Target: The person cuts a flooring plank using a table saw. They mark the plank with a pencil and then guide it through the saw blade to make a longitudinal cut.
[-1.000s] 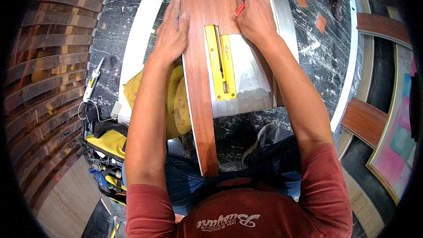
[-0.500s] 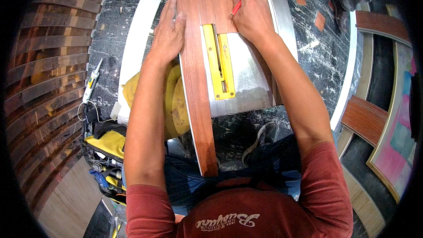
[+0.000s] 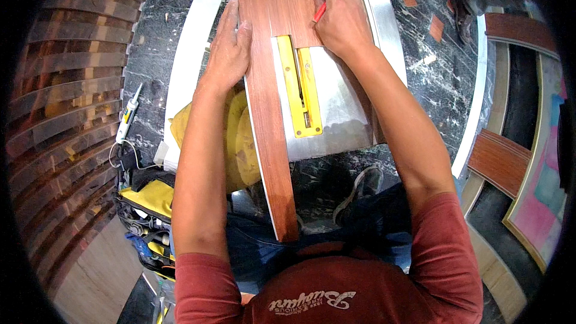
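Observation:
A reddish-brown wood-grain plank (image 3: 271,120) with an L-shaped cutout runs away from me over a silver metal sheet (image 3: 342,90). My left hand (image 3: 230,45) lies along its left edge, fingers stretched out and thumb on the plank's face. My right hand (image 3: 343,21) is closed around a red pencil (image 3: 324,7) near the plank's right side, above the cutout. Its pencil end points down toward the plank; whether it touches cannot be made out. In the cutout, on the metal, sits a yellow two-barred tool (image 3: 298,87) with a slot, touched by neither hand.
A yellow rounded object (image 3: 243,144) lies under my left forearm. At left are a sealant tube (image 3: 127,117), a tool bag (image 3: 147,198) and stacked slats (image 3: 78,84). Plank offcuts (image 3: 436,28) lie at right, beside another person's shoe (image 3: 463,21) and more boards (image 3: 501,159).
My hands keep nearly the same places on the plank, the pencil still in the right one. The other person's dark form at the upper right has shifted. The view has moved slightly.

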The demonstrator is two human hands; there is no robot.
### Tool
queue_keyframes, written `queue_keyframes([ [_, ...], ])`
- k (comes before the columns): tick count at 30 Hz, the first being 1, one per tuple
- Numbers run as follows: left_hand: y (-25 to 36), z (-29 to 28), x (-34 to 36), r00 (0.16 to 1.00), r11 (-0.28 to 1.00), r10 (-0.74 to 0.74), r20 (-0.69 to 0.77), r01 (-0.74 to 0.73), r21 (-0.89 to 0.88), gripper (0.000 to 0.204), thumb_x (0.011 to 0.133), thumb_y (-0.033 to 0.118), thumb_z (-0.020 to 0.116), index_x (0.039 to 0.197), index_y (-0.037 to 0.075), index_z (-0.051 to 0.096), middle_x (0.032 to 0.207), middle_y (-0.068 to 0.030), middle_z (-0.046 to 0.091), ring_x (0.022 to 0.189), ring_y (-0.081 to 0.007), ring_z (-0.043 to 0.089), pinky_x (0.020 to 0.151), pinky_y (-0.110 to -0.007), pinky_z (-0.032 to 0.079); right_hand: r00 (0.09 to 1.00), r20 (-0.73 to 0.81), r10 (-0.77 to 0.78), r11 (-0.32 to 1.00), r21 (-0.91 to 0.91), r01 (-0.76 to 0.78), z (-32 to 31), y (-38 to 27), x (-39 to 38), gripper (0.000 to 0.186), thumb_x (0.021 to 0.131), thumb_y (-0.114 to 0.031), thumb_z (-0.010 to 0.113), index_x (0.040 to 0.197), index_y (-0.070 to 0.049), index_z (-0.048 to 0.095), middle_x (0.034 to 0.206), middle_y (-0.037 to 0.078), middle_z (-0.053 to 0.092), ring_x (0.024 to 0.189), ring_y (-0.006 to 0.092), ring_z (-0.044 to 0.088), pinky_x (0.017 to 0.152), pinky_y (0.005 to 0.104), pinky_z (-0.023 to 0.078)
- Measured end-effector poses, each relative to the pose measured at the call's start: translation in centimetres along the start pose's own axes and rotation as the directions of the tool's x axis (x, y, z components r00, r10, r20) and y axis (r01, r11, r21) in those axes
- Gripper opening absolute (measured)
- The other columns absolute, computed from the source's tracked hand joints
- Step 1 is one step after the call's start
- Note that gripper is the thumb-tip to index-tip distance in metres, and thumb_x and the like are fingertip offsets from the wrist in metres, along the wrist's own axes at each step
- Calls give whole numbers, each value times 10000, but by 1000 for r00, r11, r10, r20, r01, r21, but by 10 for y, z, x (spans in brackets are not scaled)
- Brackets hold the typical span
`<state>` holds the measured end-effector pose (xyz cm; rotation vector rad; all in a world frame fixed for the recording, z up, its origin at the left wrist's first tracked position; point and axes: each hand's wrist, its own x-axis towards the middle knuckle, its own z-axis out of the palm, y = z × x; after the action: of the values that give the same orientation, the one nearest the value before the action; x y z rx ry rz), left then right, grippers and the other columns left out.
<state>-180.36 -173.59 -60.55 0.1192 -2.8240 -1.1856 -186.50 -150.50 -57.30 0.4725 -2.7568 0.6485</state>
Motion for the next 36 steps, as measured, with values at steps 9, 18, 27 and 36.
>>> queue_keyframes([
  [9, 38, -14, 5, 976, 978, -204, 76, 207, -29, 618, 1126, 341, 413, 1653, 33, 311, 1580, -317, 434, 1487, -426, 432, 1238, -470, 341, 1000, -1, 0, 993, 118, 0, -6, 9, 12, 187, 922, -32, 669, 1098, 31, 684, 1244, 282, 646, 1169, 446, 587, 1040, 500, 469],
  [18, 79, -55, -21, 922, 930, -368, 116, 364, 58, 769, 1095, 388, 496, 1619, -105, 225, 1567, -389, 402, 1516, -474, 366, 1250, -480, 313, 983, 179, 33, 994, 98, -51, -31, 2, 39, 232, 908, -62, 689, 1118, 27, 647, 1147, 269, 683, 1120, 457, 606, 1013, 514, 476],
  [27, 219, -124, -167, 828, 823, -385, 406, 508, -254, 615, 992, 145, 737, 1484, -58, 430, 1300, -187, 674, 1230, -245, 641, 1072, -362, 492, 870, 491, 34, 998, -65, -2, 17, 193, 190, 420, 1012, -380, 587, 955, 25, 685, 964, 282, 747, 847, 445, 729, 777, 525, 567],
  [36, 240, -144, -194, 755, 395, -500, 425, 635, -664, 436, 1032, 105, 676, 1423, -32, 541, 1269, -77, 700, 1125, -141, 658, 1010, -304, 512, 877, 472, 94, 996, -47, -81, 36, 164, 175, 475, 1076, -409, 526, 1021, 16, 730, 1062, 244, 738, 1073, 382, 706, 966, 454, 534],
])
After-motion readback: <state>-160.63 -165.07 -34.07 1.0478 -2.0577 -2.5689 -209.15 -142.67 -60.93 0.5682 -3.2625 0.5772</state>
